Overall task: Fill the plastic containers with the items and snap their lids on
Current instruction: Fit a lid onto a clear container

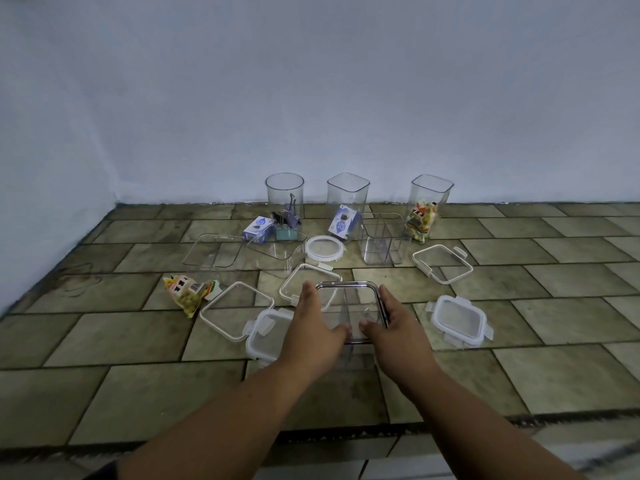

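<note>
You see clear containers point(348, 199) on a floor point(519, 375) of brown-green tiles with dark lines. The lids point(459, 320) have white rims. One snack bag point(188, 294) is yellow and orange, and the little box point(258, 229) is blue and white.

No text in my view can be read. The snack packet point(188, 293), left of the dark-rimmed container point(349, 311), carries dark characters and a barcode, both too blurred to read. The two small blue-and-white boxes point(258, 229) point(343, 223) beyond that container show printed marks, also illegible.
</note>
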